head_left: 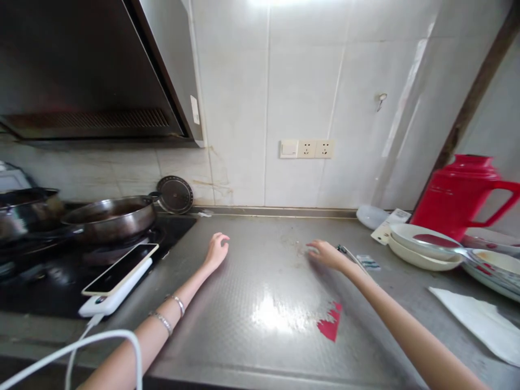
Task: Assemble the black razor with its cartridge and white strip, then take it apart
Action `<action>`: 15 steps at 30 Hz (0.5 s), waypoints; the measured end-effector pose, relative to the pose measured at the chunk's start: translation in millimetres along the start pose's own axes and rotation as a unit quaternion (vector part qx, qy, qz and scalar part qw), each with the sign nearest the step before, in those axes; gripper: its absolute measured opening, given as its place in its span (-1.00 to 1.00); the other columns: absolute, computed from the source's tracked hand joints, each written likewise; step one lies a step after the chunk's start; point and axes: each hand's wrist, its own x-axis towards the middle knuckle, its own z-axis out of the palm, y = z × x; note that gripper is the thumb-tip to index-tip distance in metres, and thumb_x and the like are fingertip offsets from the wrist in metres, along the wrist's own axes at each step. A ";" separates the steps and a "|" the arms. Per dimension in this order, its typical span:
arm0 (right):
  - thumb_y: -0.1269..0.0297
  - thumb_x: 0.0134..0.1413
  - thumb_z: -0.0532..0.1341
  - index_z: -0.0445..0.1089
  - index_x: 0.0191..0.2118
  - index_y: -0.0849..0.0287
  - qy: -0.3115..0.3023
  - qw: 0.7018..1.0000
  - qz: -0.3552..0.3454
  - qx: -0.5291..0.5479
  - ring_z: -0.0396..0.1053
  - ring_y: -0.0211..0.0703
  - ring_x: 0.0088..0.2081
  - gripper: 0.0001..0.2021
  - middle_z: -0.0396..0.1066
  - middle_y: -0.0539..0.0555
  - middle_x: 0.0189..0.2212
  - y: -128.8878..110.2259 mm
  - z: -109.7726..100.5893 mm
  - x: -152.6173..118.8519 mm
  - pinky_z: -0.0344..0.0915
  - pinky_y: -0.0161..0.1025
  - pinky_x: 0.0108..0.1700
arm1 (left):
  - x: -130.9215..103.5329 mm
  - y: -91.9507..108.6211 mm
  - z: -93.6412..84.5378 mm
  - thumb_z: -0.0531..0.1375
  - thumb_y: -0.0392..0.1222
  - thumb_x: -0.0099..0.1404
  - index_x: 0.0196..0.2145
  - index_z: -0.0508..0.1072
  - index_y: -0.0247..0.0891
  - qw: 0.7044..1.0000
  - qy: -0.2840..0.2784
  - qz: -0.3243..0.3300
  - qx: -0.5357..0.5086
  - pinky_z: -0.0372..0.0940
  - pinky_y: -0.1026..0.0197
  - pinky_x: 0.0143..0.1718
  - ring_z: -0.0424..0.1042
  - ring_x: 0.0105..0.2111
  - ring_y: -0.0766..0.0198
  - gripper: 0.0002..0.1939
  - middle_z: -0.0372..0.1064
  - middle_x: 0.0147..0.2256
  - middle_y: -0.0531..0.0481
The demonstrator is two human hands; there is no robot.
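My left hand [218,251] rests on the steel counter [252,287] with its fingers loosely bent and nothing in them. Two silver bracelets [173,314] circle that forearm. Farther right, my right hand [324,254] touches or hovers just over the same counter, its fingers slightly curled and apart, holding nothing visible. A thin dark and silver tool [350,255] lies beside the right wrist, partly covered by it; its kind I cannot make out. Close to it is a small clear packet [368,262]. Nearer the front edge, a torn red patch [331,323] marks the counter.
On the left, a pan [114,219] and a pot [32,208] stand on the black stove [52,281]. A phone [122,268] lies on a white power bank [117,295] with a cable. Right: red thermos jug [455,195], stacked dishes [422,260], white paper [479,319].
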 end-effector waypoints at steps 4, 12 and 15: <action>0.27 0.11 0.00 0.25 0.05 0.40 0.051 0.999 0.011 -0.012 0.21 -0.01 0.06 -0.56 0.22 0.34 0.05 -4.4 28.8 -4.5 0.08 -0.20 0.11 | -5.7 -17.3 -5.3 0.04 -0.37 0.10 -0.30 0.43 -0.29 0.997 -0.028 -0.032 0.066 0.10 0.00 0.08 0.18 0.08 0.05 -0.77 0.26 -0.04 -0.20; 0.25 0.15 -0.07 0.28 0.02 0.38 0.075 0.997 0.019 0.001 0.22 -0.04 0.04 -0.58 0.27 0.32 0.02 -2.2 42.0 -12.2 0.09 -0.18 0.10 | -12.0 -15.8 -0.8 0.02 -0.20 0.19 -0.05 0.33 -0.34 0.982 -0.089 -0.055 0.155 0.02 -0.04 0.09 -0.01 0.18 -0.03 -0.63 0.05 0.15 -0.31; 0.24 0.15 -0.07 0.33 -0.02 0.34 0.079 0.997 0.018 0.010 0.23 -0.05 0.04 -0.60 0.28 0.30 0.01 -2.9 40.8 -12.8 0.10 -0.19 0.10 | -12.5 -14.9 -0.6 0.00 -0.15 0.21 -0.02 0.30 -0.34 0.978 -0.101 -0.057 0.171 0.01 -0.06 0.08 -0.01 0.18 -0.06 -0.59 0.01 0.17 -0.34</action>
